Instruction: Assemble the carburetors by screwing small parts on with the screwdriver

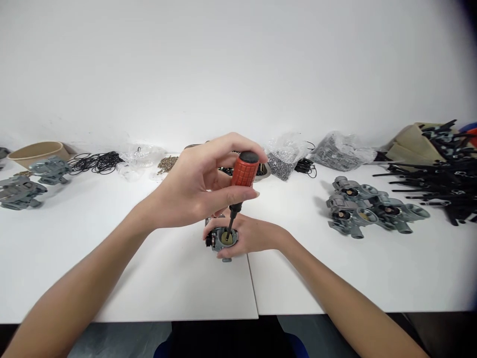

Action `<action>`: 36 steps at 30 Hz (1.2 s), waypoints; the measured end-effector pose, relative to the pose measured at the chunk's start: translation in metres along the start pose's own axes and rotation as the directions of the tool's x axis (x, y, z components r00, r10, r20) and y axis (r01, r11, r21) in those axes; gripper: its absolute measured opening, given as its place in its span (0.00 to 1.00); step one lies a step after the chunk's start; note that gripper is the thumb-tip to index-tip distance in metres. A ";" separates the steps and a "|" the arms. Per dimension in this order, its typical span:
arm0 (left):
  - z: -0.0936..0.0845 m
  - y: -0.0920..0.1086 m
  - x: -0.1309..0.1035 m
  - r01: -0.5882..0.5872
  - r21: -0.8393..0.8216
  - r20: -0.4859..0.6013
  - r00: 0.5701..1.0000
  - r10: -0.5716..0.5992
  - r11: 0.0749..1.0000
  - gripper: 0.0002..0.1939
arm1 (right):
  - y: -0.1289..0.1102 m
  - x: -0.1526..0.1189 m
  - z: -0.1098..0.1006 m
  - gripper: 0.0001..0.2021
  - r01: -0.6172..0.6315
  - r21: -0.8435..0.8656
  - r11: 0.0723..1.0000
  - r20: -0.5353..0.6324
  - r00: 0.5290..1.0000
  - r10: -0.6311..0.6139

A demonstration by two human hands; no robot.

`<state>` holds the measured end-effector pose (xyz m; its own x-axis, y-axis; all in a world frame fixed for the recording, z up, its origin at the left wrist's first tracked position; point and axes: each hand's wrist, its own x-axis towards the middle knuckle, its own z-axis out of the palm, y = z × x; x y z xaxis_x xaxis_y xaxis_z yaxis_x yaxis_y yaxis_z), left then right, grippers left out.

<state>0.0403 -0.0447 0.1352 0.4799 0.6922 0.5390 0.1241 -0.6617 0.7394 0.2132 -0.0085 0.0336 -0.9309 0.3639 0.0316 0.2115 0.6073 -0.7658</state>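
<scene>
My left hand (201,181) is closed round the red handle of a screwdriver (245,171), fingers and thumb on either side of it. The screwdriver stands nearly upright, slightly tilted, its dark shaft reaching down into the round bore of a grey metal carburetor (224,243). A brass-coloured disc shows inside the bore, with the tip at it. My right hand (249,234) grips the carburetor from the right and holds it on the white table, just in front of me. My left hand hides part of what lies behind it.
Several carburetors (357,206) sit at the right, beside a pile of black cable-like parts (439,184). More carburetors (22,191) stand at the far left. Along the wall lie black rings (95,162), small brass parts (167,164) and plastic bags of small parts (343,151). A seam (252,283) divides the table.
</scene>
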 end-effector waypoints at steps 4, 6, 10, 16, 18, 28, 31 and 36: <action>0.001 -0.002 0.000 -0.001 0.010 0.012 1.000 0.001 1.000 0.14 | 0.000 0.000 0.000 0.20 -0.005 0.007 1.000 -0.005 1.000 0.005; 0.001 -0.002 0.000 0.004 0.023 0.018 1.000 -0.004 1.000 0.14 | 0.000 0.000 0.000 0.20 -0.003 0.010 1.000 -0.006 1.000 0.003; -0.001 -0.002 0.000 0.000 0.047 0.031 1.000 -0.002 0.999 0.17 | 0.000 -0.001 0.001 0.20 -0.024 0.006 1.000 -0.001 1.000 0.024; -0.007 -0.006 0.001 -0.042 0.143 0.023 0.999 0.039 0.989 0.17 | -0.001 -0.001 0.002 0.18 -0.043 -0.006 0.999 0.006 0.999 0.043; -0.007 -0.007 0.000 -0.049 0.150 0.013 0.999 0.048 0.987 0.16 | -0.001 0.000 0.002 0.18 -0.037 -0.002 0.999 0.006 0.999 0.037; -0.004 -0.004 0.003 -0.113 0.140 -0.017 0.993 0.116 0.984 0.11 | -0.003 0.000 0.001 0.18 -0.030 0.026 0.999 0.017 0.999 0.030; -0.003 -0.004 0.003 -0.108 0.105 -0.097 0.988 0.118 0.989 0.10 | -0.002 0.000 0.001 0.18 -0.035 0.046 0.998 0.019 0.999 0.034; -0.017 0.005 -0.001 -0.052 0.053 0.019 0.999 0.051 0.997 0.16 | 0.001 0.001 0.003 0.17 -0.014 0.041 0.999 0.005 1.000 0.013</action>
<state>0.0256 -0.0435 0.1454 0.5019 0.6518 0.5685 0.1451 -0.7115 0.6876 0.2114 -0.0098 0.0313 -0.9294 0.3686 0.0181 0.2117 0.5728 -0.7919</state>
